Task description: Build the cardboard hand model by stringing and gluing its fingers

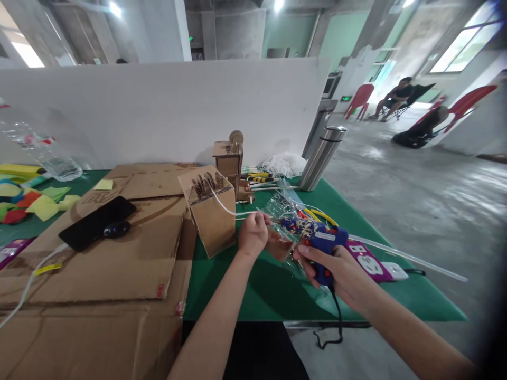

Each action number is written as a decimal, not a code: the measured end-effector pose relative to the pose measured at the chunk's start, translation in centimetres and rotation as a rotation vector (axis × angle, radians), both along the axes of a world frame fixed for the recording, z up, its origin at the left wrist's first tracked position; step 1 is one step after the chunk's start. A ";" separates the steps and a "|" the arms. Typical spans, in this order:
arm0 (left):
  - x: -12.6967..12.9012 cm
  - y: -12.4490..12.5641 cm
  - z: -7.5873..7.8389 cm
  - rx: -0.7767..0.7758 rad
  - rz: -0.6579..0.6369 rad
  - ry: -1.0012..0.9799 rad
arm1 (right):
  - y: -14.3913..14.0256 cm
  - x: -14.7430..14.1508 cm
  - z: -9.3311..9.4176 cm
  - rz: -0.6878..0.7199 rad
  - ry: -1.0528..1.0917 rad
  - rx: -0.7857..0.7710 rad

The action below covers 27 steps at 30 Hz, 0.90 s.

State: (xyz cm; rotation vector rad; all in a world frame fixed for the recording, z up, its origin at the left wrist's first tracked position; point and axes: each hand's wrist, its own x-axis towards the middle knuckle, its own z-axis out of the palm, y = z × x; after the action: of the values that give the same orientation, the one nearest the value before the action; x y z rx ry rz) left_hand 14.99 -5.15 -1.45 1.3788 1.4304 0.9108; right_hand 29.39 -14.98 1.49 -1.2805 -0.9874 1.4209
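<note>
My right hand [328, 264] is wrapped round the handle of a blue hot glue gun [327, 237], and a long clear glue stick [412, 258] juts from its back end. The gun's nozzle points left, close to the fingertips of my left hand [253, 232]. Those fingers pinch a white cord [224, 206]. From there the cord runs up and left to a small cardboard box [216, 221] with jagged cardboard pieces [208, 183] on top. Whether the nozzle touches the cord I cannot tell. Behind stands a second cardboard construction [227, 164] with a round piece on it.
Cardboard sheets [150, 264] cover the left, bearing a phone [97, 221] and a mouse [116, 228]. A steel flask [322, 158] stands near the right table edge. A purple power strip [368, 261], yellow-handled pliers [322, 215] and a white string bundle [283, 164] lie around.
</note>
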 end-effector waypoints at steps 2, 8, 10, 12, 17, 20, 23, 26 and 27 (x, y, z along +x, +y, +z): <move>0.7 1.2 -0.5 -0.074 -0.001 -0.080 | 0.0 -0.1 0.1 -0.008 0.012 -0.008; 1.1 1.4 -1.6 -0.127 0.048 -0.198 | 0.0 -0.2 0.0 -0.014 0.003 -0.003; 0.8 0.5 -1.7 -0.092 0.064 -0.189 | 0.0 -0.2 0.0 -0.010 0.000 0.001; 0.3 -0.7 -1.6 -0.059 0.060 -0.154 | 0.1 -0.3 0.0 -0.016 0.010 0.006; -1.1 -5.1 -1.0 0.026 -0.013 -0.025 | 0.1 -0.8 -0.1 -0.018 0.048 0.027; -1.9 -7.2 -0.7 0.023 -0.072 0.044 | -0.1 -1.2 -0.1 -0.001 0.037 0.023; -2.7 -8.2 -0.5 0.015 -0.091 0.107 | -0.2 -1.5 -0.1 0.008 0.022 0.015; -3.4 -8.7 -0.1 0.016 -0.085 0.138 | -0.1 -1.7 -0.2 0.013 0.012 0.022; -3.7 -8.8 0.0 0.016 -0.083 0.139 | 0.0 -1.8 -0.3 0.010 0.013 0.027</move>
State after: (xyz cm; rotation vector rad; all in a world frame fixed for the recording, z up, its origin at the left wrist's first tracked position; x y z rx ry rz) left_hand 11.30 -13.97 -1.42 1.5269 1.4597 0.7879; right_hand 27.60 -15.01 1.24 -1.2468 -1.0022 1.4171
